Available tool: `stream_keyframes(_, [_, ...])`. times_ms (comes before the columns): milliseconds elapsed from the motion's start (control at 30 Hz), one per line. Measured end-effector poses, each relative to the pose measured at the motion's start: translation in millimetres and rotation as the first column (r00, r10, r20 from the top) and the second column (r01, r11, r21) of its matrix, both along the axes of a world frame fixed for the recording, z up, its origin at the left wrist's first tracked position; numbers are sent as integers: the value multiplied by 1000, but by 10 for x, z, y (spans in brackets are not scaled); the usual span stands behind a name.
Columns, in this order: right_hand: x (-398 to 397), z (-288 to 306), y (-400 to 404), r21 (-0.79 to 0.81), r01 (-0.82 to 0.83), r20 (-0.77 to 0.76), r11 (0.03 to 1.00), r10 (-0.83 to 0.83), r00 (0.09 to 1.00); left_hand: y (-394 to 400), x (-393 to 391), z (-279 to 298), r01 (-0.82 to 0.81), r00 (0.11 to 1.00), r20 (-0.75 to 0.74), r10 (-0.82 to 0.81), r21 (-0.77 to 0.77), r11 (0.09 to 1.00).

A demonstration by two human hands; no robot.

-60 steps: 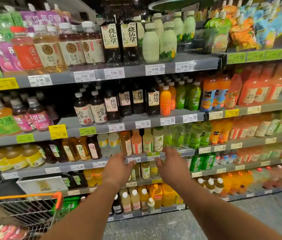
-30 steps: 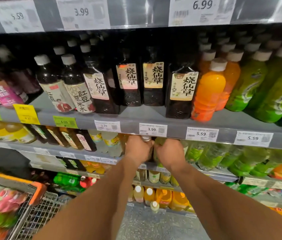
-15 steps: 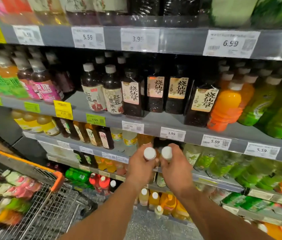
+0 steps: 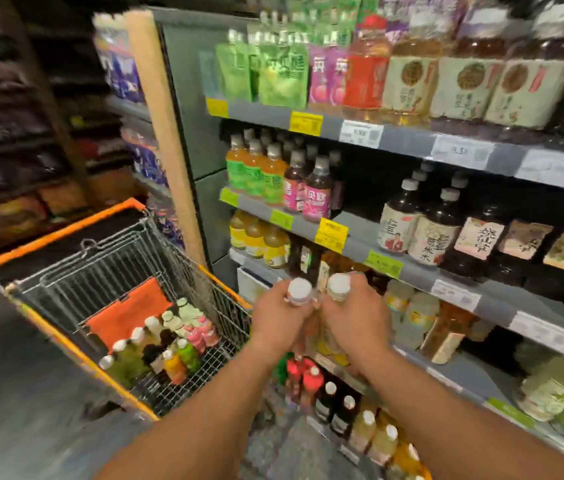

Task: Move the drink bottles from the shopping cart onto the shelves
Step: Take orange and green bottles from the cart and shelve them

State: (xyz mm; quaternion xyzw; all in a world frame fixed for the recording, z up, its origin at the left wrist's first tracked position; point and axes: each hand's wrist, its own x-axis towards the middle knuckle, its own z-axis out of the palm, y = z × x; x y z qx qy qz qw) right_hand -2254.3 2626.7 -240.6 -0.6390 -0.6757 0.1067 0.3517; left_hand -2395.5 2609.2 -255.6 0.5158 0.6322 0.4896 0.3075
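So you've got a white-capped bottle in each hand right now: left hand (image 4: pixel 278 318) wrapped round one (image 4: pixel 299 291), right hand (image 4: pixel 356 317) round the other (image 4: pixel 339 287), held close together in front of the shelves (image 4: pixel 412 271), not resting on anything. Can't make out the labels, your fingers cover the bodies. The rest of the drink bottles (image 4: pixel 166 348) are standing in the orange-rimmed shopping cart (image 4: pixel 66 233) down to your left, so plenty left to move, I'd say.

Things I'd watch: those two bottles look near enough to knock together, and one could slip. The shelf rows are packed tight, so pushing one in carelessly could topple a neighbour. The view's blurry too, easy to misjudge the shelf lip.
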Motion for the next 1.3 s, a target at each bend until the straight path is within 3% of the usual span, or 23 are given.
stream_keyframes(300, [-2065, -12, -19, 38, -345, 24, 938, 345, 938, -495, -1925, -19, -334, 941, -48, 335, 37, 942])
stream_keyframes(567, [-3005, -589, 457, -115, -491, 40, 863, 498, 866, -273, -2656, -697, -448, 894, -45, 445, -91, 890])
stream_keyframes(733, [-3210, -1351, 1219, -244, -497, 100, 833, 531, 841, 395, -2771, -1428, -458, 881, 3, 473, -247, 854])
stream_keyframes(900, [-3360, -2372, 1965, -435, -489, 42, 756, 560, 827, 1134, -2763, -2303, -449, 852, 45, 522, -451, 771])
stream_keyframes(1033, [-3457, -3180, 2352, -464, -573, -126, 676, 589, 798, 1628, -2846, -3026, -484, 828, -13, 561, -524, 701])
stream_keyframes(1233, [-3538, -4157, 2655, -603, -459, -34, 653, 554, 832, 2026, -2980, -3967, -467, 839, -73, 539, -606, 644])
stream_keyframes(1300, [-3554, -4344, 2685, -532, -459, -3, 711, 540, 841, 2094, -3001, -4169, -449, 841, -62, 538, -636, 628])
